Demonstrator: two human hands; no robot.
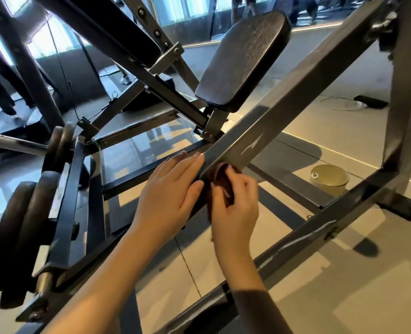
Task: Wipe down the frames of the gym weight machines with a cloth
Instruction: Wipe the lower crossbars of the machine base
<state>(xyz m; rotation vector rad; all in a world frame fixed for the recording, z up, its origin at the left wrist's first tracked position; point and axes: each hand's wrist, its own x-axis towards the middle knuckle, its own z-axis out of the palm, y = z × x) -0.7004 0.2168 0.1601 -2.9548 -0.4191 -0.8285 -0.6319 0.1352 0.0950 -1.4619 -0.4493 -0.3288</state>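
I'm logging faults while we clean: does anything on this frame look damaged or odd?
Yes. The diagonal bar carries pale jagged streaks just above the cloth, and the lower bar has similar ones beside a bolt. They look like chipped paint, though possibly residue. A gold tin sits on the floor beneath.

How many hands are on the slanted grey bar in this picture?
2. The left hand lies flat on top of the bar; the right hand holds a dark cloth against its underside.
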